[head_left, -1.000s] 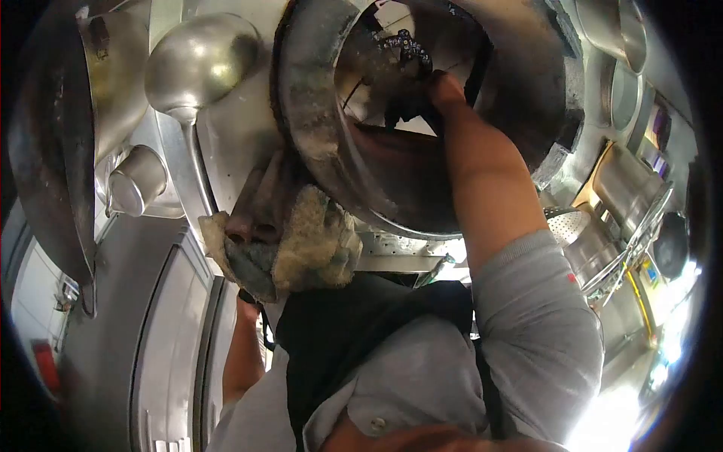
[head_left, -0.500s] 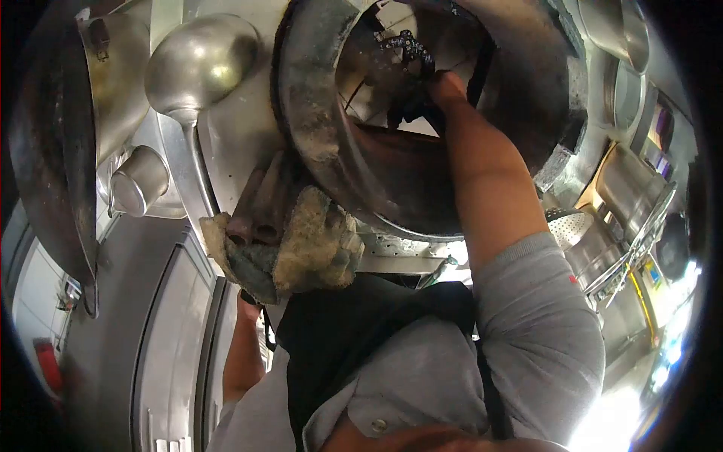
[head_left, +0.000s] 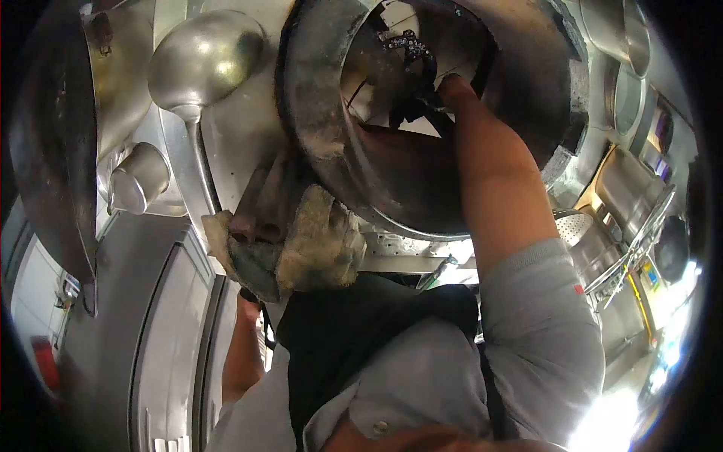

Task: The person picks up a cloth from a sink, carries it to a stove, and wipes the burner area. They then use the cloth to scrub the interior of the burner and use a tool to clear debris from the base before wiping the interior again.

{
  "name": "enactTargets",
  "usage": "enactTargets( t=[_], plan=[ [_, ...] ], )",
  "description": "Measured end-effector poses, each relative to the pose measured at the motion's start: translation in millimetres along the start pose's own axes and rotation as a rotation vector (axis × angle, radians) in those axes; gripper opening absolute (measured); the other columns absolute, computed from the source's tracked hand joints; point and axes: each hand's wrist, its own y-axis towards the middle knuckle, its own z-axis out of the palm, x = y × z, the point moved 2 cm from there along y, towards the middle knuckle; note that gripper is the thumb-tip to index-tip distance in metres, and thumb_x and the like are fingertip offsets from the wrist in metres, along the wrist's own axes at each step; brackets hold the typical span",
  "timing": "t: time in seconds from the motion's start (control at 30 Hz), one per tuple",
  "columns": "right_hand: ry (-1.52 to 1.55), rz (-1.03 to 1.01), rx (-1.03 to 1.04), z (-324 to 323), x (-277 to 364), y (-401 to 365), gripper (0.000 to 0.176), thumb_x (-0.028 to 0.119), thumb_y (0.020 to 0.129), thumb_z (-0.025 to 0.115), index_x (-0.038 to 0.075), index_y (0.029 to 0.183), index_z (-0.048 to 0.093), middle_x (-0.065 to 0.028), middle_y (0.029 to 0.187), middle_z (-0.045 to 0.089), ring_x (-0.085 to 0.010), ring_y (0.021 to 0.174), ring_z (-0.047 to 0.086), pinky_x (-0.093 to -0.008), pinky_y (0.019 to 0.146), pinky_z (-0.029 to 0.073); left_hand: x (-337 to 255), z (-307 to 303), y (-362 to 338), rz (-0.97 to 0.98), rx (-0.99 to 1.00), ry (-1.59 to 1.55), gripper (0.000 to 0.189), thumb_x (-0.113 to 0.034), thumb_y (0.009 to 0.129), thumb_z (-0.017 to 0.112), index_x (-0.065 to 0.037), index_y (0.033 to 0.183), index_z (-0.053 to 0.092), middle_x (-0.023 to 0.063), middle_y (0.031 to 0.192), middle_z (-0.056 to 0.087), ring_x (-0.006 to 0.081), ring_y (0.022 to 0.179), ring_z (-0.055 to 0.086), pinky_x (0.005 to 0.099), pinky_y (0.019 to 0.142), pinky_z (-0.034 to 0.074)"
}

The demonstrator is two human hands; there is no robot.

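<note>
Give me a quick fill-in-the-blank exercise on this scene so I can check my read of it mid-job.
The person's ______ hand reaches into the opening of the dark metal ring.
On the large ladle, the long ______ runs down toward the bunched cloth.
The sleeve on the reaching arm is ______ in colour.

Missing words: right; handle; grey

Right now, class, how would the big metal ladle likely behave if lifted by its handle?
The ladle should stay stiff, since it looks like metal throughout. It would probably feel bowl-heavy and tip that way, given the wide bowl on a slim handle. Its smooth, shiny surface might make it somewhat slippery.
</note>
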Motion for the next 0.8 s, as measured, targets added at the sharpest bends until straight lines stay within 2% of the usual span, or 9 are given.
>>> enactTargets(
  t=[0.03,0.07,0.1,0.17,0.27,0.4,0.5,0.57,0.8],
  plan=[
    [0.033,-0.137,-0.03,-1.6,5.8,-8.4,0.029,0.027,0.076,0.055,0.005,0.092,0.065,-0.0167,0.098,0.062,-0.03,0.094,0.059,-0.0381,0.082,0.046,-13.6,14.1,-4.0,-0.049,0.034,-0.168,0.032,-0.011,0.088,0.043,-0.002,0.118,0.047,0.0091,0.114,0.055,0.0234,0.1,0.054,0.0344,0.085,0.043],
    [0.066,-0.271,-0.061,-3.3,9.7,-16.8,0.027,0.026,0.075,0.056,0.007,0.091,0.065,-0.016,0.095,0.062,-0.0295,0.092,0.059,-0.038,0.081,0.046,-17.9,18.9,-2.3,-0.049,0.005,-0.191,0.031,-0.011,0.088,0.043,-0.002,0.117,0.048,0.0091,0.113,0.055,0.0233,0.099,0.054,0.0343,0.085,0.043],
    [0.065,-0.267,-0.064,-5.6,11.8,-22.3,0.027,0.026,0.075,0.056,0.007,0.091,0.065,-0.016,0.095,0.062,-0.0295,0.092,0.059,-0.038,0.081,0.046,-15.7,18.5,-0.6,-0.044,-0.024,-0.179,0.031,-0.011,0.088,0.043,-0.002,0.117,0.048,0.009,0.112,0.055,0.0232,0.099,0.054,0.0343,0.084,0.043],
    [0.209,-0.472,-0.145,-10.4,21.0,-36.1,0.024,0.026,0.075,0.056,0.01,0.089,0.066,-0.0154,0.093,0.063,-0.0298,0.091,0.06,-0.0381,0.08,0.046,-11.7,16.1,2.3,-0.028,-0.059,-0.145,0.03,-0.011,0.087,0.043,-0.002,0.116,0.049,0.009,0.111,0.056,0.0229,0.097,0.054,0.0342,0.084,0.044],
    [0.224,-0.514,-0.145,-31.9,41.9,-65.5,0.023,0.025,0.075,0.056,0.012,0.091,0.066,-0.0154,0.093,0.063,-0.0314,0.092,0.059,-0.039,0.08,0.046,-9.5,14.5,1.9,-0.018,-0.078,-0.131,0.029,-0.011,0.087,0.043,-0.002,0.114,0.05,0.0089,0.109,0.056,0.0226,0.096,0.055,0.034,0.082,0.044],
    [0.228,-0.436,-0.145,-35.4,56.1,-71.5,0.024,0.018,0.077,0.051,0.013,0.096,0.063,-0.0155,0.099,0.061,-0.0324,0.094,0.058,-0.0414,0.082,0.047,-9.6,13.4,0.5,-0.011,-0.098,-0.137,0.027,-0.011,0.087,0.043,-0.003,0.111,0.051,0.0089,0.106,0.057,0.022,0.093,0.055,0.0338,0.081,0.045],
    [0.283,-0.321,-0.274,-14.4,56.2,-53.5,0.024,0.017,0.078,0.049,0.01,0.096,0.063,-0.0165,0.099,0.061,-0.0329,0.094,0.058,-0.0424,0.083,0.046,-9.3,13.6,1.1,-0.005,-0.113,-0.136,0.026,-0.011,0.087,0.043,-0.003,0.109,0.052,0.0088,0.104,0.057,0.0217,0.092,0.055,0.0336,0.08,0.045],
    [0.158,-0.387,-0.229,14.8,44.8,-25.9,0.032,0.029,0.081,0.048,0.008,0.1,0.061,-0.0217,0.095,0.061,-0.0365,0.09,0.058,-0.0447,0.079,0.045,-8.1,13.8,-1.4,-0.009,-0.121,-0.132,0.025,-0.011,0.086,0.043,-0.003,0.108,0.052,0.0088,0.103,0.058,0.0214,0.091,0.056,0.0335,0.079,0.045],
    [0.279,-0.29,-0.155,-5.7,52.2,-42.2,0.033,0.03,0.082,0.046,0.006,0.1,0.06,-0.0216,0.095,0.061,-0.0361,0.093,0.058,-0.0448,0.079,0.045,-7.7,10.1,0.5,-0.003,-0.133,-0.122,0.023,-0.01,0.086,0.043,-0.003,0.104,0.054,0.0086,0.098,0.059,0.0205,0.087,0.057,0.0332,0.077,0.046]
  ],
)
